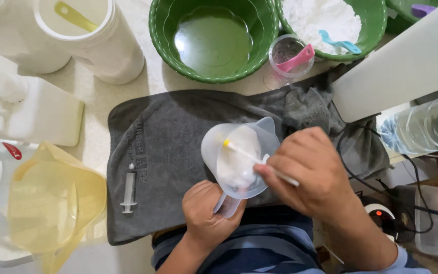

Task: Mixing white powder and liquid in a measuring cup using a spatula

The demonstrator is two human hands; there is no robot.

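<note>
centre frame, over the grey towel (168,147): we are gripping the clear measuring cup (239,155) by its handle with our left hand (210,210); our right hand (313,170) is pinching a white stick (252,157) inside it.

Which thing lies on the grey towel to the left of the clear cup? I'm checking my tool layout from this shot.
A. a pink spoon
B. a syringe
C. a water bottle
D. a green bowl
B: a small clear syringe lies flat on the grey towel, left of the clear cup that the left hand holds by its handle.
</note>
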